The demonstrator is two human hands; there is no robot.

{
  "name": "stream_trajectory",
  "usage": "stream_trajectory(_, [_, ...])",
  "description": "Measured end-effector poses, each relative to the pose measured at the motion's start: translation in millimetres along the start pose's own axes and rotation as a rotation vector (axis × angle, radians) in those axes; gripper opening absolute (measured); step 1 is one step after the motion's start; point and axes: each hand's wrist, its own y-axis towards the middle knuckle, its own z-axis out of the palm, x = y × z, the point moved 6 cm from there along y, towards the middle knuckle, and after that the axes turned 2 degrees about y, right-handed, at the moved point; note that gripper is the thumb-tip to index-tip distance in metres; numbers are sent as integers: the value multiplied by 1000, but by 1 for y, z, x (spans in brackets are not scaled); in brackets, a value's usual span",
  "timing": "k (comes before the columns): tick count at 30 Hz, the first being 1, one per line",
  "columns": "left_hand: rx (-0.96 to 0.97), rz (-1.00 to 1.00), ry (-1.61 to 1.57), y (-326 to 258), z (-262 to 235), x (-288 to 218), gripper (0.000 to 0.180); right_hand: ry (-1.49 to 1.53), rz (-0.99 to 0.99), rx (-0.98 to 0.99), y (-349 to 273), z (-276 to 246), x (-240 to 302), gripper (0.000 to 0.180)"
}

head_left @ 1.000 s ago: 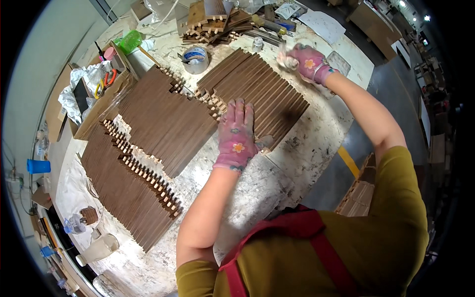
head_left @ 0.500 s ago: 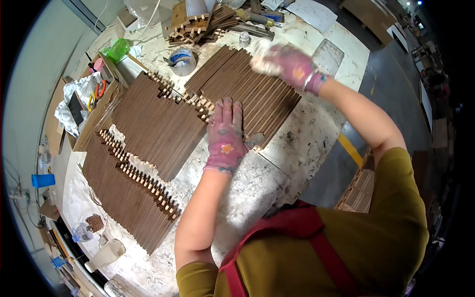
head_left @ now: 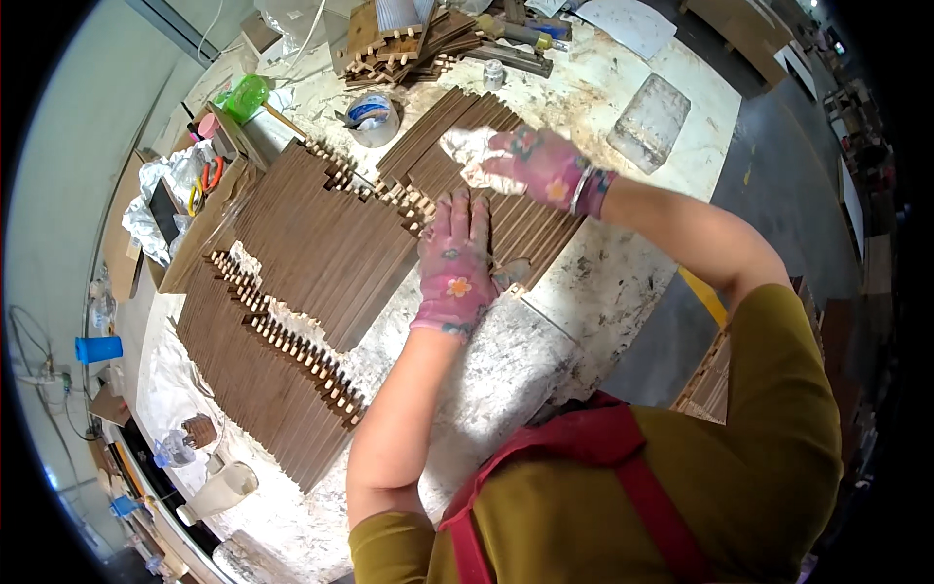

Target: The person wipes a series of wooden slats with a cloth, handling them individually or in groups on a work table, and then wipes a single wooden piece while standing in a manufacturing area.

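Note:
My left hand, in a pink flowered glove, lies flat with fingers stretched over the near-left part of a set of dark brown wooden strips. My right hand, gloved alike, grips a crumpled white cloth against the top of these strips. Pale wooden pegs stick out along their left end. Further left lies a second group of dark strips, and a third group sits nearer the lower left, with a row of pale pegs along its edge.
A clear tub with blue tape stands behind the strips. Beyond it are a pile of pegged wood pieces and a small jar. A cardboard box holding pliers stands left. A translucent block lies right; a bottle lies lower left.
My right hand has moved left and nearer with the cloth, across the strips. The left hand stays pressed on them. The whole view has shifted slightly.

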Motion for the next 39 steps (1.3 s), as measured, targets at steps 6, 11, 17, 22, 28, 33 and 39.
stream_trajectory(6, [-18,2,-39,1,-1,-2,94,-23,64,7,6,-9,-3,35])
stream_trajectory(11, [-27,0,-51,-2,0,2,96,-84,-6,55,2,-25,20,40])
stream_trajectory(17, [25,-36,-55,0,2,3,98,212,298,228,-7,-34,31,51])
stream_trajectory(22, [21,-21,-87,-2,-3,0,98,-169,-25,40,8,-24,-12,41])
stream_trajectory(28, [-24,-24,-54,-1,1,4,96,72,148,103,3,-30,48,39])
stream_trajectory(33, [-7,-9,-69,1,-2,-1,95,-14,105,13,19,-25,-10,38])
stream_trajectory(39, [13,-15,-75,-2,0,-1,97,52,174,149,0,-27,25,33])
